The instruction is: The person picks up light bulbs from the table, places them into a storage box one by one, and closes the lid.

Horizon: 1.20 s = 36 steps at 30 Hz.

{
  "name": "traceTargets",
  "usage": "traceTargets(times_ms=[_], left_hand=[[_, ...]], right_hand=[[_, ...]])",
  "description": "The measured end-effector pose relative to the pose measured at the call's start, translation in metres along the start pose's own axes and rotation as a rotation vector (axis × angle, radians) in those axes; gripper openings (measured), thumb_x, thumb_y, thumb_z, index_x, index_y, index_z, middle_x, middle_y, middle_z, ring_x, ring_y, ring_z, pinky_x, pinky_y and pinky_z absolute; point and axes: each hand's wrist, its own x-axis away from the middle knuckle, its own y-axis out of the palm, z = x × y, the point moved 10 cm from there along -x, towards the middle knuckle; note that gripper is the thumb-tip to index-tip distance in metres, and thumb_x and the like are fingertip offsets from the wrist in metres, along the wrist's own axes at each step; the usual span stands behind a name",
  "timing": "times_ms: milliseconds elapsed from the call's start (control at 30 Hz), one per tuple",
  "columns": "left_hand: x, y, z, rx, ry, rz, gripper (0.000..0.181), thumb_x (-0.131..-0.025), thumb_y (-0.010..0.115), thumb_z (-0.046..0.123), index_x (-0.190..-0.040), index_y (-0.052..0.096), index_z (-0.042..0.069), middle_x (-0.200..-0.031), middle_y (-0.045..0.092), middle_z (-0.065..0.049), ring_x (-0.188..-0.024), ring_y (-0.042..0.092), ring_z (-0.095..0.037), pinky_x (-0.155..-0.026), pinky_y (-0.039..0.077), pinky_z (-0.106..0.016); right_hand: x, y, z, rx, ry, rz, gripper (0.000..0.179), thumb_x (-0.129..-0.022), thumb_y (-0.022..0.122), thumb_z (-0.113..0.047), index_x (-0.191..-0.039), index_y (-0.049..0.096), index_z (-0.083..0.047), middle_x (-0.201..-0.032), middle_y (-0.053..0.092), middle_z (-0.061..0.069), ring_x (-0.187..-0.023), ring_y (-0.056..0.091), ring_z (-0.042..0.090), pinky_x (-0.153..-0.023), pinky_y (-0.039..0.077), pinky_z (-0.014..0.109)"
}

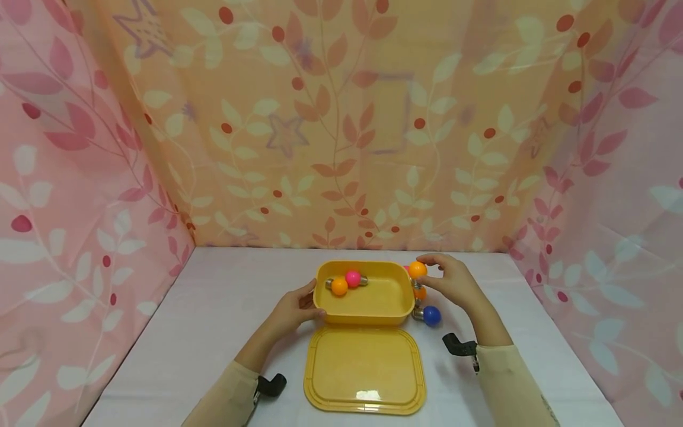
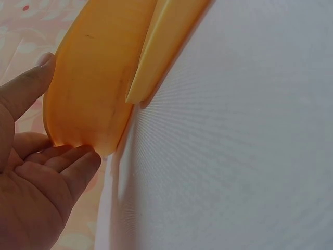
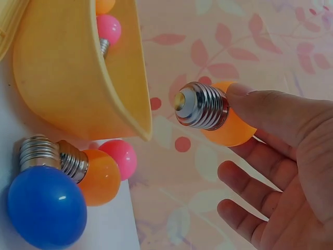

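I have the right hand (image 1: 453, 281) pinching an orange bulb (image 1: 418, 270) by its globe (image 3: 229, 133), held up just beside the right end of the yellow box (image 1: 384, 296). I judge the bulb light and hard, its round globe smooth, slippery and perhaps fragile — a gentle pinch at the widest part, or on the ridged metal base (image 3: 205, 107), should suit it. The left hand (image 1: 288, 311) is clasped on the box's left end — stiff, light plastic, I'd guess.
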Motion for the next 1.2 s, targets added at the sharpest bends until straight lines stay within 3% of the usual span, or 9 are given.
traceTargets(times_ms=[700,1200], left_hand=[[-0.003,-0.001,-0.003,0.003,0.015,0.014,0.092,-0.087,0.084,0.022,-0.161,0.031,0.01,-0.164,0.036,-0.012,-0.142,0.049,-0.029,-0.11,0.047,-0.038],[-0.001,-0.003,-0.005,-0.012,0.011,0.028,0.092,-0.086,0.085,0.025,-0.161,0.033,0.011,-0.162,0.039,-0.011,-0.141,0.051,-0.028,-0.111,0.047,-0.04]], right_hand=[[-0.037,0.026,-0.041,0.028,-0.079,-0.167,0.044,-0.085,0.085,-0.029,-0.126,0.071,-0.02,-0.127,0.067,0.004,-0.122,0.056,0.031,-0.112,0.043,0.059],[-0.06,0.056,-0.051,0.009,-0.089,-0.253,0.045,-0.086,0.085,-0.024,-0.128,0.071,-0.019,-0.128,0.068,0.0,-0.125,0.056,0.032,-0.111,0.044,0.059]])
